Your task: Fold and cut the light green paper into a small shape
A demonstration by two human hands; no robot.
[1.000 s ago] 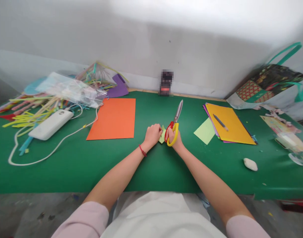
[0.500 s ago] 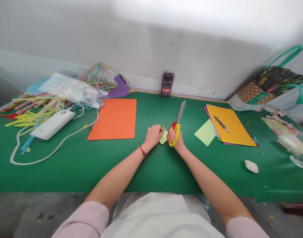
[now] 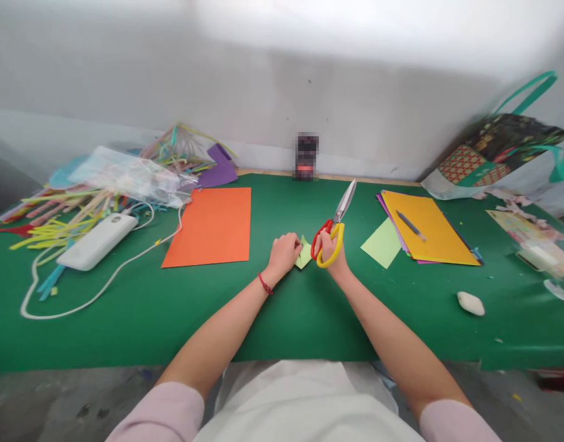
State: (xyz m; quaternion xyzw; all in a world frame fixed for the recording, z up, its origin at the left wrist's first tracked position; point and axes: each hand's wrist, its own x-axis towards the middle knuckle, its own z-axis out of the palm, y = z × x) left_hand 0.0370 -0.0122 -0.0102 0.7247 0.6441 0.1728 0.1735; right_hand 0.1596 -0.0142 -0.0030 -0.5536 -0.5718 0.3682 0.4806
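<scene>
Near the middle of the green table, my left hand [image 3: 284, 253] is closed on a small folded piece of light green paper [image 3: 304, 255], whose left part the fingers cover. Just to its right, my right hand [image 3: 332, 252] grips scissors [image 3: 338, 216] with one red and one yellow handle loop. Their metal blades point up and away from me, apart from the folded paper. A flat light green sheet [image 3: 382, 244] lies to the right of this hand. On the left is an orange sheet [image 3: 212, 227].
A white power bank [image 3: 97, 242] with a looping cable lies at left, before a heap of paper strips [image 3: 56, 230] and a clear plastic bag [image 3: 125, 175]. Yellow sheets [image 3: 441, 239] carry a pen [image 3: 411, 225]. A white case [image 3: 470, 303] and a patterned bag [image 3: 489, 153] are at right.
The scissors have swung slightly to the right and away from the folded paper, in my right hand. My left hand stays at the paper. The whole view has shifted slightly.
</scene>
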